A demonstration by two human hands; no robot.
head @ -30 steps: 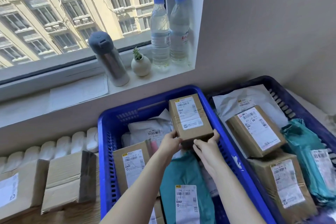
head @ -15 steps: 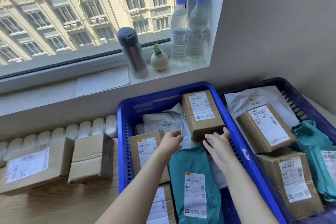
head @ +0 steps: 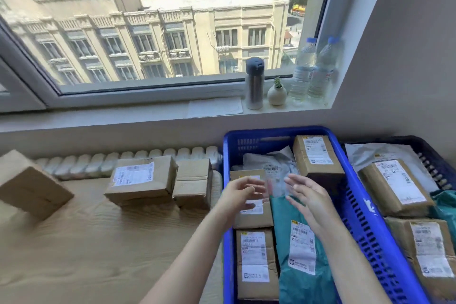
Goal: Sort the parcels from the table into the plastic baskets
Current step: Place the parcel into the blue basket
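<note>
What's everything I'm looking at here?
table boxes: 3, brown, left of baskets
blue basket: 1, blue, centre
dark basket: 1, navy, far right
basket boxes: 5, brown, three in blue basket, two in dark
teal mailers: 2, teal, one per basket
pale mailers: 2, white-grey, one per basket
flask: 1, steel, windowsill
vase: 1, cream, windowsill
water bottles: 2, clear, windowsill
paper: 1, white, windowsill
left hand: 1, bare, open above blue basket
right hand: 1, bare, open above blue basket

Single head-worn view (wide-angle), looking forward and down over the table (head: 86, 242) toward the window (head: 148, 32), close range.
</note>
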